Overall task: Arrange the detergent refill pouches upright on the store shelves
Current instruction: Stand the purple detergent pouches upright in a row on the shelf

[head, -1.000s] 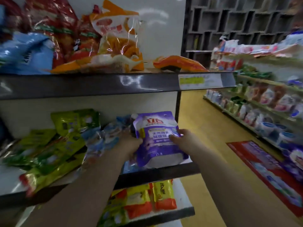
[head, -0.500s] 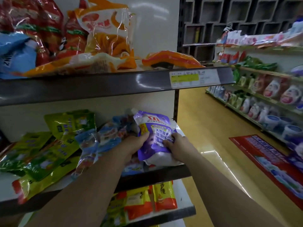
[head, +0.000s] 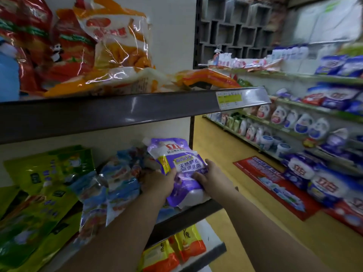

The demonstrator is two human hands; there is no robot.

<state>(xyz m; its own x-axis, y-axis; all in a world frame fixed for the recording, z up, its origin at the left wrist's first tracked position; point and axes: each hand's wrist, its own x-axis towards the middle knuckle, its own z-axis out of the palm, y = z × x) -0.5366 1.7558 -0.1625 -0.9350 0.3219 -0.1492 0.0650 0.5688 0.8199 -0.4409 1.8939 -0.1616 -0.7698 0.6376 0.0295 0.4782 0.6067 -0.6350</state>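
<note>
A purple and white detergent refill pouch (head: 177,163) with a spout at its top left stands tilted at the right end of the middle shelf (head: 186,214). My left hand (head: 160,183) grips its left side and my right hand (head: 211,176) grips its right side. Its white base rests near the shelf's front edge. To its left, blue pouches (head: 115,179) lean and lie in a heap, and green pouches (head: 45,183) lie slanted further left.
The dark upper shelf (head: 117,110) overhangs close above and carries orange, red and blue bags. Yellow and orange pouches (head: 172,250) stand on the shelf below. The yellow aisle floor (head: 225,154) runs on the right, past a red mat (head: 275,185) and stocked shelves (head: 314,134).
The purple pouch has been pushed further back onto the middle shelf and tilted left; both hands slid lower on its sides.
</note>
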